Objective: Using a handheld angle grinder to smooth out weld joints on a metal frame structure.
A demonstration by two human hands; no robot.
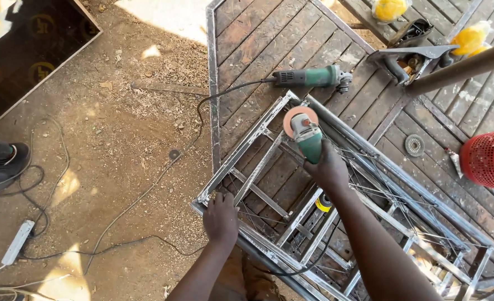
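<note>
Overhead view of a person's two bare arms at a workbench. Right hand (328, 166) has its fingers wrapped tight around a green-bodied angle grinder w/ grey head and orange-pink round disc (304, 132). The grinder sits at centre, its disc at the far end, just over a corner of a bare silver steel frame of welded square tube and thin wire (269, 131). Its long axis runs near-to-far, tilted slightly left; disc end points away from the person.

Left hand (221, 218) rests on the frame's near-left corner, fingers curled down over the tube, gripping it.

The frame lies flat on a dark, worn wooden-plank tabletop w/ metal edge strip (241, 39), its long side running from centre to near right.

A second green and grey angle grinder (313, 76) lies farther off on the planks, long axis left-right, head to the right, black cord trailing left onto the sawdust-strewn dirt ground (119, 139).

Far right: a red mesh basket-like object (491, 159), contents can't be made out. Near left on the ground: white power strip (17, 242) w/ cables. Another person's dark shoe (4, 160) at left edge.
</note>
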